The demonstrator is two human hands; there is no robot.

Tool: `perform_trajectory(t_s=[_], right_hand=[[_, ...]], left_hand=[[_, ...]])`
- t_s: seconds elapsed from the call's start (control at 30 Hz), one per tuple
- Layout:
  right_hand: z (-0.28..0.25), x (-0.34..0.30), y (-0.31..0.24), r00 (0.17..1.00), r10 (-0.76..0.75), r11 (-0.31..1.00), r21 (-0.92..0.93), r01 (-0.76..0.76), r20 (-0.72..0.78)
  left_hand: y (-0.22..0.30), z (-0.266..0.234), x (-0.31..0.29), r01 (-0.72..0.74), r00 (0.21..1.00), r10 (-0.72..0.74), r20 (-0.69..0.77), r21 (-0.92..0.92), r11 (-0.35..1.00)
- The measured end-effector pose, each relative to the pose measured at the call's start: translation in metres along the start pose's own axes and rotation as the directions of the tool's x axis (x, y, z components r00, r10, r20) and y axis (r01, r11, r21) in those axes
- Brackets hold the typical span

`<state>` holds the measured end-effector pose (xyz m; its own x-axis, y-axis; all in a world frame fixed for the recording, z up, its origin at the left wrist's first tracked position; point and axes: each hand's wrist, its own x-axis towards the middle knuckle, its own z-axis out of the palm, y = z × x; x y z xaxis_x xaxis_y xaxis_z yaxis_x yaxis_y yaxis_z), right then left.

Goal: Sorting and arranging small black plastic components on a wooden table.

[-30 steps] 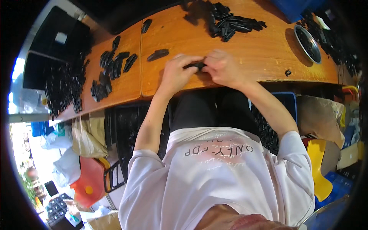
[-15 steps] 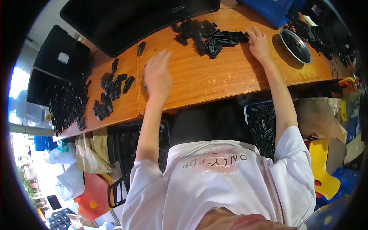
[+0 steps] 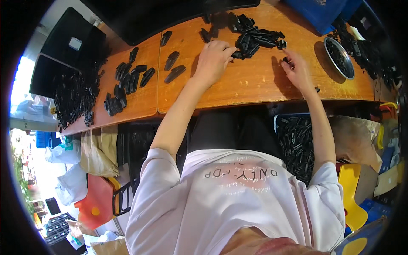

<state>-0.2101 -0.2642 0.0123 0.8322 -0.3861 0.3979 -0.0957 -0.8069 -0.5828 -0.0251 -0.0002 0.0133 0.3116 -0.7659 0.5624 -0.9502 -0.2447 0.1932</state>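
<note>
A heap of long black plastic pieces [image 3: 259,39] lies on the far middle of the wooden table. At the near left edge of this heap, the bent fingers of my left hand [image 3: 212,61] close on a black plastic piece [image 3: 238,54]. My right hand [image 3: 297,72] is right of the heap, with a small black part [image 3: 285,60] pinched between thumb and finger; its exact kind is too small to make out. Another small black part [image 3: 281,44] sits just beyond those fingertips. Left of my left hand, two black pieces [image 3: 174,74] lie apart from the others.
More black pieces [image 3: 131,78] lie in a group at left, beside a big pile of thin black parts [image 3: 78,100]. A metal bowl [image 3: 349,72] with small dark parts stands at right, near a blue bin [image 3: 314,15]. Below the table edge is a crate of black pieces [image 3: 293,140].
My left hand has moved right, from the table's left part to the heap, uncovering two black pieces. My right hand has drawn back from the heap's right end and now holds a small black part.
</note>
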Motion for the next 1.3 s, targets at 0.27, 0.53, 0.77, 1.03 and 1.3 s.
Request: perform_trajectory(t_s=[0.27, 0.53, 0.77, 1.03, 1.3], right_hand=[[0.042, -0.055, -0.067, 0.988, -0.136, 0.942, 0.318, 0.106, 0.074], [0.033, -0.052, -0.080, 0.957, -0.282, 0.959, 0.009, 0.282, 0.061], [0.045, -0.039, -0.098, 0.926, -0.330, 0.942, 0.118, 0.313, 0.181], [0.071, -0.015, -0.101, 0.793, -0.569, 0.822, 0.132, 0.554, 0.218], [0.101, -0.020, -0.105, 0.937, -0.338, 0.870, 0.348, 0.348, -0.093]], left_hand=[[0.034, -0.030, -0.040, 0.140, 0.990, -0.140, 0.011, -0.021, 0.990], [0.037, -0.038, -0.077, 0.213, 0.974, -0.225, -0.022, -0.232, 0.949], [0.035, -0.037, -0.079, 0.285, 0.951, -0.307, 0.020, -0.436, 0.854], [0.035, -0.039, -0.074, 0.343, 0.934, -0.345, 0.093, -0.507, 0.791], [0.032, -0.054, -0.096, 0.270, 0.955, -0.275, -0.114, -0.053, 0.961]])
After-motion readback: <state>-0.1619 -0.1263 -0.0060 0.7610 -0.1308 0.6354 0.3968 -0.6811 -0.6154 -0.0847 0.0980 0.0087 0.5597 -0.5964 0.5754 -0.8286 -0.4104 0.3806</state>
